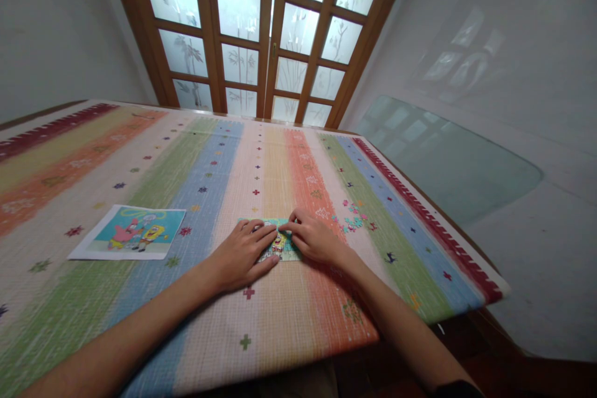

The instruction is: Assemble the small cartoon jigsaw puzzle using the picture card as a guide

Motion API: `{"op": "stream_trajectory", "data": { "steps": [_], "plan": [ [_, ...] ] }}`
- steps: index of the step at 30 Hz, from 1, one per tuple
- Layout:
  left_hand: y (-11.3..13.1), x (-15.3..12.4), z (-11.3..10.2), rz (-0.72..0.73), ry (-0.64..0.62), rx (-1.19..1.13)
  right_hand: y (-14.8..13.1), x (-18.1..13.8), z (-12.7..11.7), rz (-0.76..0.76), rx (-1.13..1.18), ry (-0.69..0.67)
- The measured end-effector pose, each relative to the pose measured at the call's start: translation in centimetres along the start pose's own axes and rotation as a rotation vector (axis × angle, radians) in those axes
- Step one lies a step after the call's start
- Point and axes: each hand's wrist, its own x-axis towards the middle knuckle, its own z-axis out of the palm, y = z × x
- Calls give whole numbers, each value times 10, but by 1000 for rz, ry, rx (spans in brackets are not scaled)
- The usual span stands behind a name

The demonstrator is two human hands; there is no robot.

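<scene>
A small jigsaw puzzle (281, 245) with a yellow cartoon figure lies flat on the striped tablecloth (261, 168). My left hand (242, 255) rests palm down on its left part, fingers spread over the pieces. My right hand (313, 237) presses flat on its right part, fingertips meeting the left hand's near the puzzle's top edge. Most of the puzzle is hidden beneath both hands. Several loose pink and teal puzzle pieces (353, 217) lie just right of my right hand.
A printed picture sheet (131, 233) showing a pink and a yellow cartoon figure lies to the left. The table's right edge (448, 236) and near edge drop off to the floor. Wooden glazed doors (261, 31) stand behind the table.
</scene>
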Motion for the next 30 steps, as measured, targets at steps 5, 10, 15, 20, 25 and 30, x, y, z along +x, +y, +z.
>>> {"op": "stream_trajectory", "data": {
  "steps": [5, 10, 15, 20, 25, 30],
  "plan": [
    [0, 0, 1, 0, -12, 8, -4, 0, 0, 5, -18, 4],
    [1, -1, 1, 6, -2, 8, -7, -3, 4, -17, -47, 54],
    [2, -2, 3, 7, -8, 24, -11, -3, 8, -40, -41, 48],
    [0, -4, 6, 5, -2, 37, 12, -12, -16, -32, -65, 80],
    [-1, -7, 7, 17, 1, 34, 72, -55, -67, 251, -129, 221],
    [0, -7, 7, 23, 3, 45, 114, -99, -83, 518, -228, 292]
  ]
}}
